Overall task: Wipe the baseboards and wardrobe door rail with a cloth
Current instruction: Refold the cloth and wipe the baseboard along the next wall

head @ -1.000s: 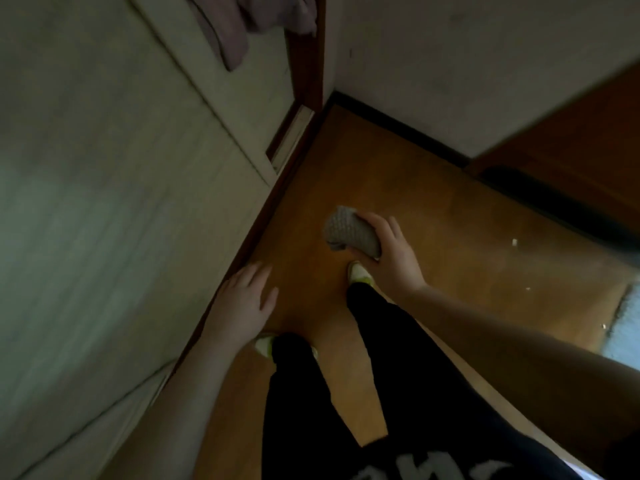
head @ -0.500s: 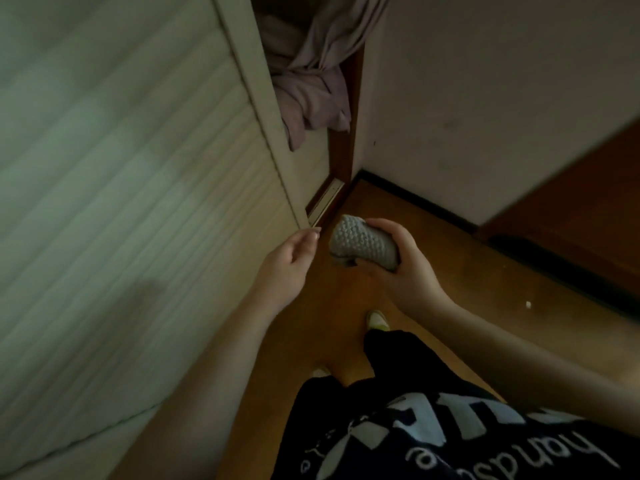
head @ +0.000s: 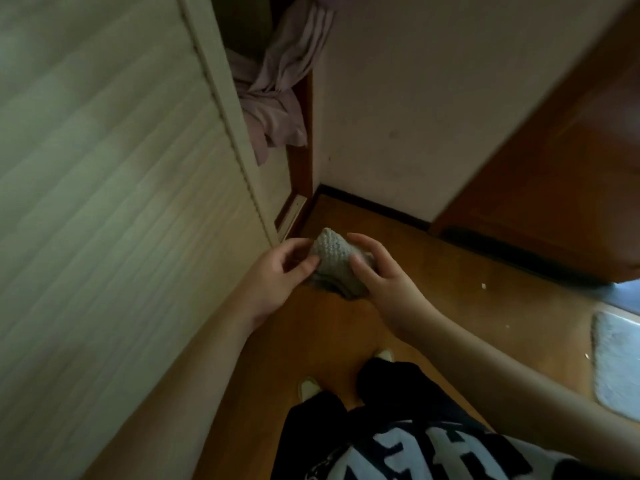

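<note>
Wardrobe (head: 242, 46): open at far left, pink garment (head: 277, 109) hanging inside, top cut off.
Hands: my left hand (head: 277, 275) and right hand (head: 384, 275) both pinch the cloth (head: 332, 258).

A grey knitted cloth (head: 330, 258), bunched into a lump, is held in the air above the wooden floor. At its twelve o'clock, a dark baseboard (head: 374, 205) runs along the wall's foot. At eleven o'clock lies the wardrobe door rail (head: 290, 213).

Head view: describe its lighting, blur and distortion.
Head view: dim and soft throughout; daylight brightens only the pale blue mat at right; wide-angle bending tilts the ribbed cream wardrobe door; the grey knitted cloth stays readable.
</note>
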`<state>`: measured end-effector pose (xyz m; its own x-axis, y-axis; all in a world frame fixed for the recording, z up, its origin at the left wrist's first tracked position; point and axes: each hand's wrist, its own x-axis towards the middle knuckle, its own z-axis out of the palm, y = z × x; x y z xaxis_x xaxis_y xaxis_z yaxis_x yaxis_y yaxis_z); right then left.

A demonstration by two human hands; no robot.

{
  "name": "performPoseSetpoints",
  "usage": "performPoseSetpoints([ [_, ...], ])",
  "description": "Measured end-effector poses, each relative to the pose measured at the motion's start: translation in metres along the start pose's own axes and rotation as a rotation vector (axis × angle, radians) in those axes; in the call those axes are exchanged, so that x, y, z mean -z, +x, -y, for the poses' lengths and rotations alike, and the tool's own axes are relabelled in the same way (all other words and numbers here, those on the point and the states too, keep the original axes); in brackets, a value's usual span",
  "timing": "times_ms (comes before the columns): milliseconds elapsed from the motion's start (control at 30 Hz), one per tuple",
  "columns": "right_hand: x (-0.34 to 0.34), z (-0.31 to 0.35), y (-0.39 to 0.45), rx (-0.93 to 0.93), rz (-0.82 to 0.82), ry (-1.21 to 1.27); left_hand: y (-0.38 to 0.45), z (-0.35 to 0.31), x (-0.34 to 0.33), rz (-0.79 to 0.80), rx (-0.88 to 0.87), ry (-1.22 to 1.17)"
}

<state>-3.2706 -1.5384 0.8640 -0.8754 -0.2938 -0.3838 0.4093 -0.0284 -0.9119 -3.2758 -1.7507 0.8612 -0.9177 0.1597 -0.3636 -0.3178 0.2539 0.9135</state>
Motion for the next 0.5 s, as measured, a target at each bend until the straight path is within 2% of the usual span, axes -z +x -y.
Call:
performPoseSetpoints([
  [133,0.035,0.007,-0.023,0.048,-0.091,-0.201,0.008,-0.019,-0.032,0.083,-0.119,0.111],
  [267,0.08,0.009,-0.043,0.139,-0.29,-0.344,0.019,-0.044,-0.079,0.169,-0.259,0.229],
  [400,0.138,0.003,-0.069,0.17,-0.379,-0.144,0.037,-0.074,-0.143,0.2,-0.376,0.322],
  [500,0.192,0.004,-0.1,0.221,-0.436,-0.023,0.05,-0.101,-0.202,0.262,-0.37,0.38],
])
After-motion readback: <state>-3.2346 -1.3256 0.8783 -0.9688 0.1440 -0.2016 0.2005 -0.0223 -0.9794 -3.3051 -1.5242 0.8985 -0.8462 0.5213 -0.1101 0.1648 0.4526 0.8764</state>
